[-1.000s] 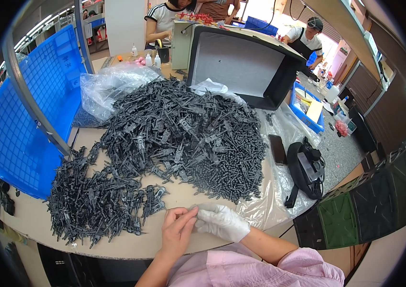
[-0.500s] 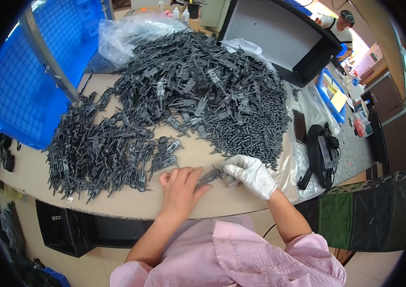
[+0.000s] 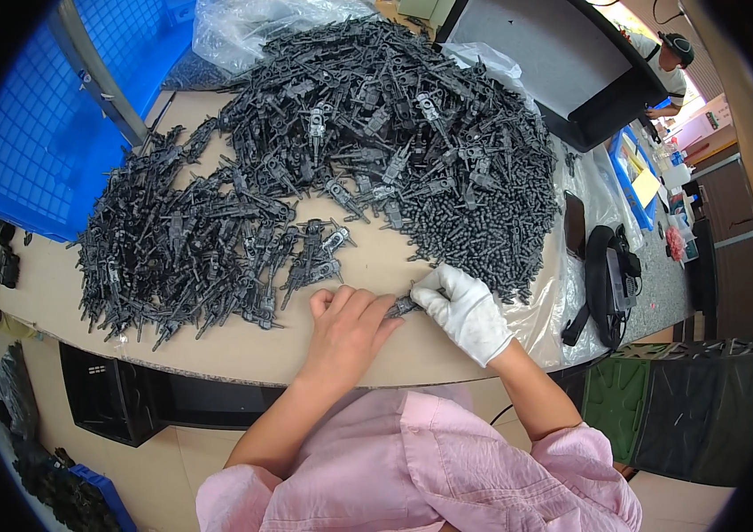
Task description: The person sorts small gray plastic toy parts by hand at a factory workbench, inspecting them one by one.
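Where the two hands meet, close to the near edge of the table (image 3: 376, 266), a dark grey part (image 3: 404, 307) is held between them, on or just above the brown surface (which of the two, I cannot tell). Its long axis runs mostly left to right, the right end slanting slightly toward the far side. The bare left hand (image 3: 350, 330) has thumb and forefinger closed on the left end; the white-gloved right hand (image 3: 465, 312) has its fingertips brought together on the right end and hides it, so whether a smaller piece is pinched there too cannot be made out. The part thus lies right of one hand and left of the other, about equally near to both. Just beyond the right hand, on the far side, spreads a heap of small dark pegs (image 3: 483, 239), joined farther left by a large mound of grey parts (image 3: 350, 115). Left of the left hand is a second pile (image 3: 172, 257), with a few loose parts (image 3: 319, 254) at its right edge.
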A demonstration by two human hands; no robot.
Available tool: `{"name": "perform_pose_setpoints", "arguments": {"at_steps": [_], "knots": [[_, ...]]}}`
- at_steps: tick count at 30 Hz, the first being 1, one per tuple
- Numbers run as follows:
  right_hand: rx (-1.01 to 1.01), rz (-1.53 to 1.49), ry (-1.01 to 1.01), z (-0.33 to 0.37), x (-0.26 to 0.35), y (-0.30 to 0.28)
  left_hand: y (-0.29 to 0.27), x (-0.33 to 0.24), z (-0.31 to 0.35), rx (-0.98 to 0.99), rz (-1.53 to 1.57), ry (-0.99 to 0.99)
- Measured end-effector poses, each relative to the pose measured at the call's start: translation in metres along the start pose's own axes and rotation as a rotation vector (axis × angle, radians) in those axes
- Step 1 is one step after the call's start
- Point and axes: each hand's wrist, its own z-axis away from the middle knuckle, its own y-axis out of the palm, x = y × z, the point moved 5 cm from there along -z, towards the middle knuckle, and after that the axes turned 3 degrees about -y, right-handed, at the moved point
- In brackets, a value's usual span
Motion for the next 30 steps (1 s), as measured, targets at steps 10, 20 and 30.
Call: {"name": "perform_pose_setpoints", "arguments": {"at_steps": [10, 20, 30], "knots": [[0.425, -0.176, 0.144, -0.007, 0.004, -0.004, -0.015, 0.001, -0.005, 0.06, -0.1, 0.059], [0.018, 0.824, -0.536, -0.041, 0.019, -0.001, -0.083, 0.018, -0.055, -0.019, -0.229, 0.102], [-0.091, 0.587, -0.442, -0.029, 0.009, -0.034, -0.041, 0.05, -0.132, 0.171, -0.554, 0.45]]}}
